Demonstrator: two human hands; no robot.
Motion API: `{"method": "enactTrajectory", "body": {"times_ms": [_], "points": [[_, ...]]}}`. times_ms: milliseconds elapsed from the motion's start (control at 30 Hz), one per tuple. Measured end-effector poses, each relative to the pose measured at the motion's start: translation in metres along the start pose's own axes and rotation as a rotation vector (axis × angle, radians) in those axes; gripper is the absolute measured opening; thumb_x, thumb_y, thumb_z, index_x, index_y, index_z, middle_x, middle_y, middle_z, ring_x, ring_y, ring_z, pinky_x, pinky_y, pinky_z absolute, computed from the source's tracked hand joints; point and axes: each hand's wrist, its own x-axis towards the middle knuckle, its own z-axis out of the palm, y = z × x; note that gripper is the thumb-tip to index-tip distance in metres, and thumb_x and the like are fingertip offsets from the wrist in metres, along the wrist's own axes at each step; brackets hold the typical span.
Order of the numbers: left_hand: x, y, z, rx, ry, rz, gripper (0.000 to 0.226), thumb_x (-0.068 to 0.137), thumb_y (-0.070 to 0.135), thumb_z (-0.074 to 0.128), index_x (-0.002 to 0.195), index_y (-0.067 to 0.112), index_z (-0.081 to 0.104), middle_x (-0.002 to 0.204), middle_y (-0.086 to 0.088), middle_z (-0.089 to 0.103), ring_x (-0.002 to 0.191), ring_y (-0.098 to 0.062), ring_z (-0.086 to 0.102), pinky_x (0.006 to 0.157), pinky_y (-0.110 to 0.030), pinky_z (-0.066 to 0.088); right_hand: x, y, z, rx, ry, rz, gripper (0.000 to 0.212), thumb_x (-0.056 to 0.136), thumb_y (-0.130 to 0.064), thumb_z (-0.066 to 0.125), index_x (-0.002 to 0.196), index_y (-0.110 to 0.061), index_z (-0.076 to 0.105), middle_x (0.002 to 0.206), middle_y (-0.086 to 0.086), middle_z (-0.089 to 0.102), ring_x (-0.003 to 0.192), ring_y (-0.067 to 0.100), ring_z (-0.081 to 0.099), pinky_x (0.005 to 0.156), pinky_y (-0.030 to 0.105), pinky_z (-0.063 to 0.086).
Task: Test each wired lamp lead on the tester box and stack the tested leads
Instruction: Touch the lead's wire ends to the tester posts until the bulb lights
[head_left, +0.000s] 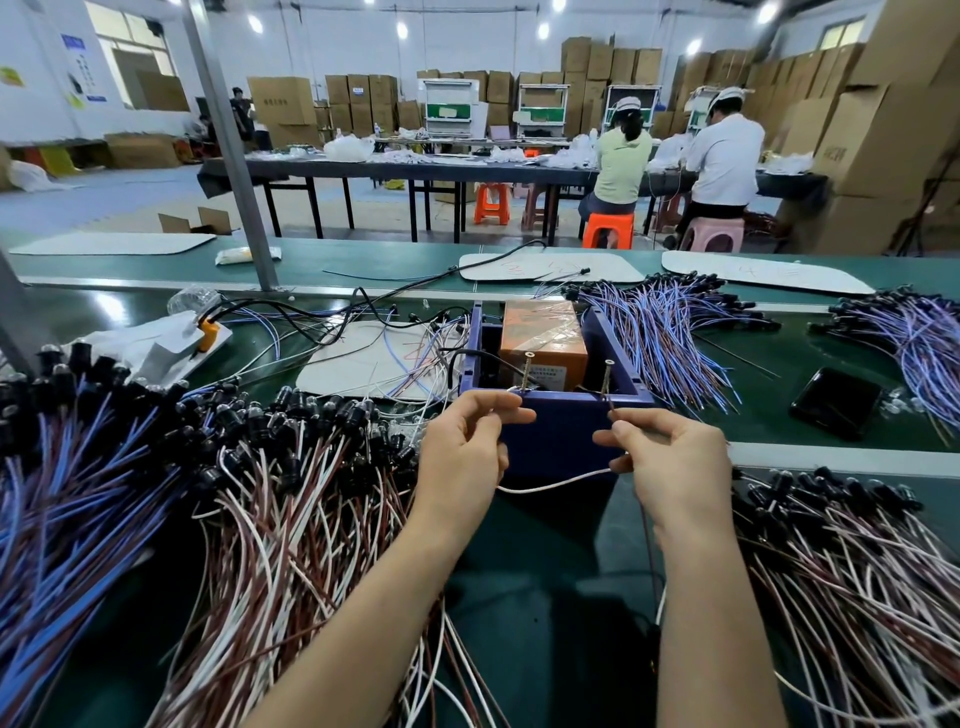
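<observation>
A blue tester box (556, 431) stands in the middle of the green bench, with an orange unit (543, 338) inside and two upright screws, one (527, 371) on the left and one (608, 379) on the right, on its near rim. My left hand (462, 452) pinches one wire end of a lamp lead at the left screw. My right hand (670, 457) pinches the other wire end just below the right screw. The lead's white wire (550, 484) sags between both hands. Its lamp is hidden.
A big pile of red-white and blue leads (249, 499) lies at my left, another red-white pile (852, 566) at my right, and blue-wired bundles (670, 322) lie behind the box. A black phone (836, 402) rests right of the box. Two people sit at a far table.
</observation>
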Motion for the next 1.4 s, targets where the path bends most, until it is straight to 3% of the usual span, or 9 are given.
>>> {"method": "enactTrajectory", "body": {"times_ms": [433,533,667,833,1000,1100,1233,1300,1400], "points": [[-0.004,0.004,-0.001,-0.018,-0.052,0.026,0.024,0.098,-0.001,0.041,0.095,0.008,0.064,0.089,-0.002,0.075,0.048,-0.008,0.044,0.044,-0.018,0.038,-0.002,-0.001,-0.005,-0.033,-0.059,0.048,0.017,0.091,-0.009,0.058,0.081,-0.020,0.067,0.064,-0.006,0.071,0.055,0.012,0.063,0.051,0.022,0.042],[-0.005,0.008,-0.001,-0.117,-0.187,0.034,0.022,0.094,0.014,0.045,0.102,0.012,0.066,0.100,-0.003,0.074,0.062,-0.008,0.051,0.053,-0.018,0.044,-0.003,-0.007,-0.012,-0.084,-0.138,0.105,0.019,0.094,-0.008,0.053,0.080,-0.017,0.061,0.070,-0.001,0.071,0.058,0.018,0.065,0.051,0.025,0.044],[-0.004,0.012,-0.006,-0.265,-0.402,0.032,0.047,0.084,0.037,0.035,0.114,0.018,0.066,0.118,-0.005,0.069,0.085,-0.012,0.055,0.072,-0.024,0.045,-0.004,-0.017,-0.021,-0.094,-0.242,0.201,0.019,0.098,-0.007,0.044,0.082,-0.013,0.051,0.068,0.008,0.068,0.054,0.023,0.061,0.052,0.027,0.047],[-0.006,0.008,-0.006,-0.216,-0.492,0.057,0.058,0.089,0.041,0.023,0.135,0.021,0.050,0.125,-0.003,0.065,0.097,-0.015,0.054,0.082,-0.029,0.042,-0.008,-0.024,-0.030,-0.027,-0.301,0.236,0.019,0.100,-0.005,0.038,0.085,-0.011,0.048,0.052,0.006,0.064,0.047,0.022,0.056,0.052,0.030,0.049],[-0.012,-0.001,0.009,0.001,-0.470,0.163,0.052,0.090,0.048,0.015,0.141,0.047,0.029,0.129,0.016,0.058,0.099,-0.005,0.053,0.085,-0.025,0.043,-0.010,-0.026,-0.035,0.015,-0.340,0.271,0.017,0.099,-0.006,0.039,0.085,-0.011,0.048,0.046,0.004,0.060,0.046,0.021,0.051,0.048,0.027,0.048],[-0.018,-0.012,0.021,0.145,-0.428,0.230,0.048,0.088,0.064,0.017,0.136,0.063,0.010,0.112,0.018,0.048,0.090,-0.001,0.046,0.086,-0.018,0.039,-0.010,-0.026,-0.037,0.063,-0.295,0.265,0.017,0.095,-0.003,0.042,0.082,-0.010,0.049,0.042,0.002,0.056,0.045,0.019,0.048,0.046,0.024,0.044],[-0.027,-0.031,0.032,0.379,-0.590,0.137,0.092,0.075,0.074,0.045,0.141,0.055,-0.017,0.112,0.014,0.050,0.095,0.004,0.052,0.091,-0.014,0.041,-0.008,-0.029,-0.041,0.275,-0.207,0.265,0.020,0.093,-0.006,0.044,0.076,-0.012,0.052,0.045,0.002,0.057,0.039,0.015,0.048,0.047,0.023,0.044],[-0.032,-0.040,0.035,0.401,-0.725,0.045,0.106,0.071,0.069,0.064,0.143,0.053,-0.012,0.117,0.021,0.053,0.103,0.005,0.057,0.097,-0.021,0.046,-0.008,-0.029,-0.043,0.430,-0.177,0.303,0.019,0.094,-0.007,0.043,0.077,-0.012,0.052,0.047,0.002,0.058,0.038,0.013,0.051,0.041,0.022,0.047],[-0.035,-0.046,0.038,0.367,-0.736,0.032,0.079,0.085,0.027,0.071,0.138,0.057,0.020,0.106,0.014,0.064,0.085,0.001,0.064,0.085,-0.022,0.052,-0.006,-0.028,-0.047,0.635,-0.125,0.374,0.021,0.095,-0.011,0.043,0.076,-0.013,0.051,0.047,0.001,0.059,0.037,0.012,0.053,0.039,0.020,0.048]]}}
